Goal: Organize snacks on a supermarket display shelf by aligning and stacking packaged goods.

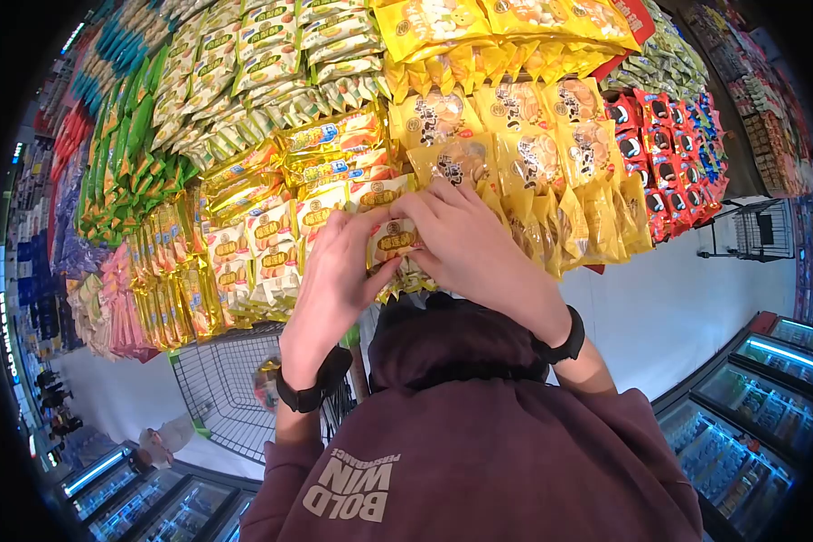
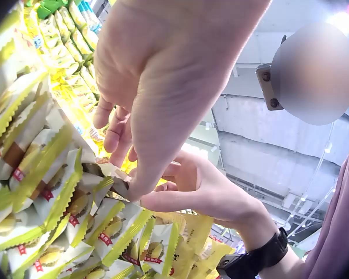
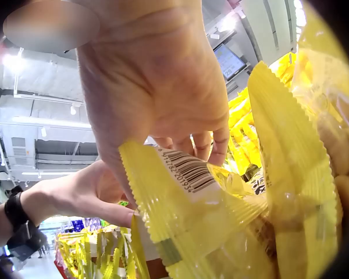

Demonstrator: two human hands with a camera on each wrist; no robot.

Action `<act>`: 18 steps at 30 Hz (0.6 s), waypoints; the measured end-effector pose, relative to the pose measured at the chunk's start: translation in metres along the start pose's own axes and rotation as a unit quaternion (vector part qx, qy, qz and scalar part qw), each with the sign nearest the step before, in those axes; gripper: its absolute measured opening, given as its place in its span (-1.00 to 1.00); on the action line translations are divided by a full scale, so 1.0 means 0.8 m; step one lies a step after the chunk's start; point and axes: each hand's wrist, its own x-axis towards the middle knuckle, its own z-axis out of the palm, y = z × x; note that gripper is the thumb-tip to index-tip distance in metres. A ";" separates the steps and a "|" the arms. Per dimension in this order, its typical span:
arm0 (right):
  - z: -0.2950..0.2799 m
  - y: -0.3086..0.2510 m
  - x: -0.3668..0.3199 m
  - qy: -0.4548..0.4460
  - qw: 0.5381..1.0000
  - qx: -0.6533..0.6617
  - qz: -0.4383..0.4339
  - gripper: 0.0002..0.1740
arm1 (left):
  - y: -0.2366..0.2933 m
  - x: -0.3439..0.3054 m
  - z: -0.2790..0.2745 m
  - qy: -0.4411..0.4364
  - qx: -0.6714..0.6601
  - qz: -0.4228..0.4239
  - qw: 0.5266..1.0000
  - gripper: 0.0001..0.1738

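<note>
In the head view a small white-and-gold snack packet point(image 1: 394, 238) lies between the two hands. My left hand point(image 1: 330, 275) pinches its left side, thumb at the lower edge and fingers bent over the top. On its right side my right hand point(image 1: 465, 242) grips it the same way, the two thumb tips close together. Rows of similar packets point(image 1: 271, 230) lie around it. The left wrist view has the left hand point(image 2: 163, 75) above durian-printed packets point(image 2: 113, 229). A yellow bag with a barcode point(image 3: 189, 197) partly covers the right hand point(image 3: 157, 87) in the right wrist view.
Yellow cookie bags point(image 1: 528, 158) are stacked to the right, green packets point(image 1: 122, 154) to the left. A wire shopping cart point(image 1: 221, 388) stands below the display at the left, another cart point(image 1: 754, 230) at the far right. Lit freezers point(image 1: 732, 434) line the lower right.
</note>
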 end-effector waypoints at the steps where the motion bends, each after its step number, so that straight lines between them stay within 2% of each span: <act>1: -0.005 -0.001 0.002 -0.010 1.000 0.022 0.010 -0.53 | -0.002 0.002 -0.001 0.001 0.006 0.004 1.000 -0.39; 4: -0.025 -0.002 0.002 0.098 0.993 0.066 0.028 -0.53 | -0.009 0.005 -0.005 0.026 0.017 0.031 0.999 -0.37; 8: -0.050 0.001 0.000 0.143 0.960 0.158 0.181 -0.58 | -0.007 0.003 -0.010 0.067 -0.008 0.034 0.997 -0.37; 11: -0.051 -0.005 0.002 0.105 0.939 0.246 0.215 -0.62 | -0.004 0.007 -0.010 0.094 -0.016 0.091 0.991 -0.37; 14: -0.060 -0.015 0.008 0.000 0.911 0.311 0.271 -0.58 | 0.004 0.009 -0.009 0.086 -0.032 0.115 0.989 -0.35; 17: -0.057 -0.010 0.007 -0.001 0.896 0.337 0.289 -0.58 | 0.006 0.012 -0.002 0.135 -0.039 0.140 0.980 -0.43; 18: -0.057 -0.009 0.006 0.010 0.896 0.340 0.286 -0.58 | 0.008 0.011 0.004 0.167 -0.120 0.091 0.974 -0.48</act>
